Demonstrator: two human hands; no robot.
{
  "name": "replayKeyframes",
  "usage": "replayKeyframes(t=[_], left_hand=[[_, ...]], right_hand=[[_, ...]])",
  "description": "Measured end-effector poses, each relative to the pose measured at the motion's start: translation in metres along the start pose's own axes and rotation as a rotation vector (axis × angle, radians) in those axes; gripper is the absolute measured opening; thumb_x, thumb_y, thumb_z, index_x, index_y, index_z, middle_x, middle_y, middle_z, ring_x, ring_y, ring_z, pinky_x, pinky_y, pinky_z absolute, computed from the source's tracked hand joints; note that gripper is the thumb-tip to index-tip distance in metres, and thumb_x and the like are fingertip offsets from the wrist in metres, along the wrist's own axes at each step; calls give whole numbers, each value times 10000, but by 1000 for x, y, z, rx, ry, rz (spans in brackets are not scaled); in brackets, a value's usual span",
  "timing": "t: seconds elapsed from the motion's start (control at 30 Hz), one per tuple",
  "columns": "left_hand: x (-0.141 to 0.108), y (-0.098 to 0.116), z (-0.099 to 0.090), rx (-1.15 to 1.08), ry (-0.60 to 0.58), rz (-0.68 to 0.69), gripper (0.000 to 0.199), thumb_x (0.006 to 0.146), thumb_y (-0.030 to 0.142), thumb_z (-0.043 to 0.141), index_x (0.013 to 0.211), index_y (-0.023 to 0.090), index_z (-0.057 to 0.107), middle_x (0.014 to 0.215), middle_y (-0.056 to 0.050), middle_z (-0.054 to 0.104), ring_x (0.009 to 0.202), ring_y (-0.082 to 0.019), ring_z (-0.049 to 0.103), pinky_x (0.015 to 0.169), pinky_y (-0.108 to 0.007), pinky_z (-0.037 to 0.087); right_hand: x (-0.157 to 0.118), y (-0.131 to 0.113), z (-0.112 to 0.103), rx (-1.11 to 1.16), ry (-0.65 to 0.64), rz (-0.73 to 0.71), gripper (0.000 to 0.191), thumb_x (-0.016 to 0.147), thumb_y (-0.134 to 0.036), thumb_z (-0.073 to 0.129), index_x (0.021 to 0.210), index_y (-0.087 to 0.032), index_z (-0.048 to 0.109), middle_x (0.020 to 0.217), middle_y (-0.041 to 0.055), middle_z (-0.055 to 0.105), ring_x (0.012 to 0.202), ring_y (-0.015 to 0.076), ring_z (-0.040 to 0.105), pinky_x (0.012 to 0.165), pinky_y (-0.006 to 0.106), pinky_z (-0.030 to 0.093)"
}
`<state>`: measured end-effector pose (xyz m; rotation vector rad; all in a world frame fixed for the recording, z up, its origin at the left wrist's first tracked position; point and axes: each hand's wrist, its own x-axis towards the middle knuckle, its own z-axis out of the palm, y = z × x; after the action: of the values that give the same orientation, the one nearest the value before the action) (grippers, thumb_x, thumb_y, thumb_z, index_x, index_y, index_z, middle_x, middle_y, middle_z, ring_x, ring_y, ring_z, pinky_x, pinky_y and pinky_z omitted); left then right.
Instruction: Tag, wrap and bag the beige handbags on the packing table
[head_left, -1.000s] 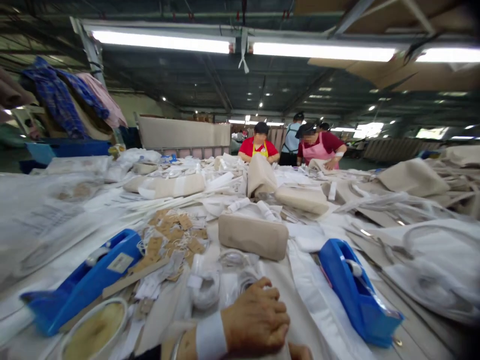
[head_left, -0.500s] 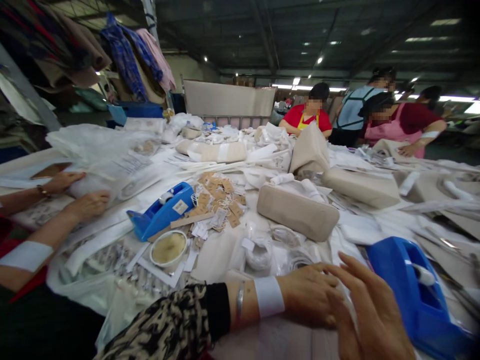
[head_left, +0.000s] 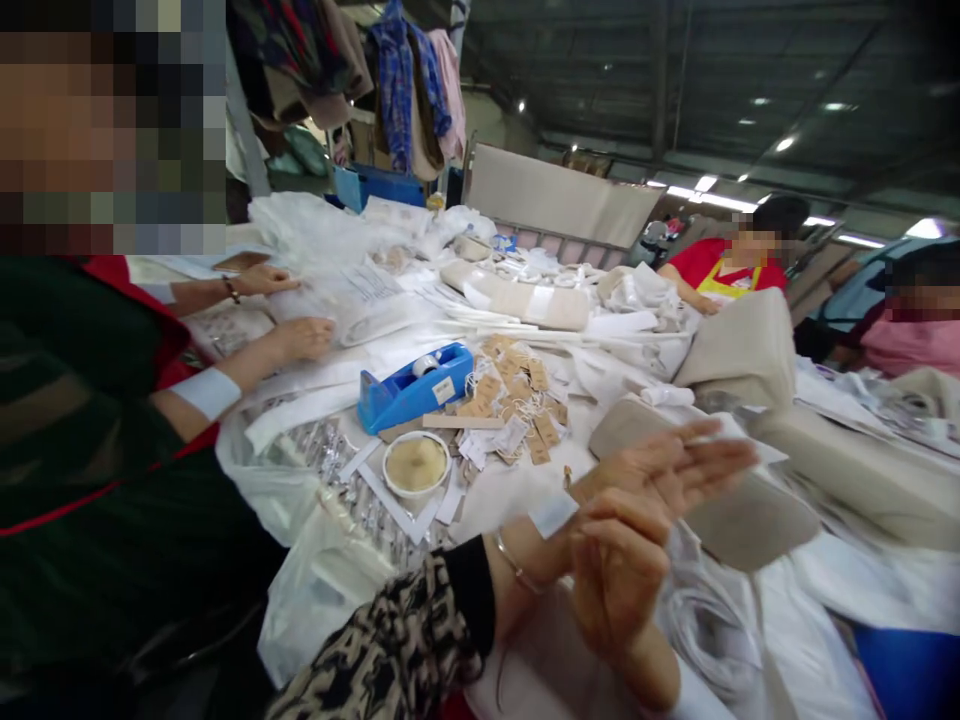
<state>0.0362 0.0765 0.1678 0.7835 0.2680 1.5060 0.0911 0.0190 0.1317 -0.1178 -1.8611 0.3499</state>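
Observation:
My left hand (head_left: 667,465) is held palm up over the table, its fingers stretched out and slightly smeared. A white patch (head_left: 553,512) wraps its wrist, with a thin bracelet (head_left: 517,565) nearer the patterned sleeve. Right beside that wrist, my right hand (head_left: 622,575) has its fingers curled into a pinch; whatever is between them, I cannot make out. Behind my left hand lies a beige fabric-covered block (head_left: 750,510), partly hidden. A coiled white cord in clear plastic (head_left: 705,630) rests to the right of my right hand.
A blue tape dispenser (head_left: 416,388), a heap of brown tags (head_left: 525,395) and a round white tub (head_left: 416,466) stand mid-table. At left, a co-worker's hands (head_left: 300,342) touch a clear plastic bag (head_left: 367,295). A blue object (head_left: 911,670) shows at lower right. Other people stand across the table.
The view has swung left, bringing the neighbouring co-worker in. My left hand has turned palm up and risen; my right hand has moved from its fingers to beside its wrist and curled.

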Motion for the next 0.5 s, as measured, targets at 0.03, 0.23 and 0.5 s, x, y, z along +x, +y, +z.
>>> replayKeyframes(t=[0.03,0.23,0.5], left_hand=[[-6,18,-10,-56,58,77,408,892,258,490,1283,168,565,1316,-145,596,1274,-238,548,1111,-410,389],[-118,68,-53,445,800,276,248,889,271,564,1123,196,602,1226,-77,597,1153,-210,553,1053,-379,387],[-247,42,-42,746,671,-306,323,846,169,525,1165,184,570,1089,-71,609,993,-200,587,924,-377,461]], right_hand=[[1,2,-1,25,-66,20,297,868,9,494,1054,-222,520,973,39,520,877,187,521,784,376,448],[9,11,5,111,-700,39,168,985,-136,427,1083,-152,563,1125,117,585,1088,231,519,928,402,427],[-15,27,12,-35,-1213,81,291,1013,-246,402,760,-202,539,735,13,586,727,194,512,774,387,416]])
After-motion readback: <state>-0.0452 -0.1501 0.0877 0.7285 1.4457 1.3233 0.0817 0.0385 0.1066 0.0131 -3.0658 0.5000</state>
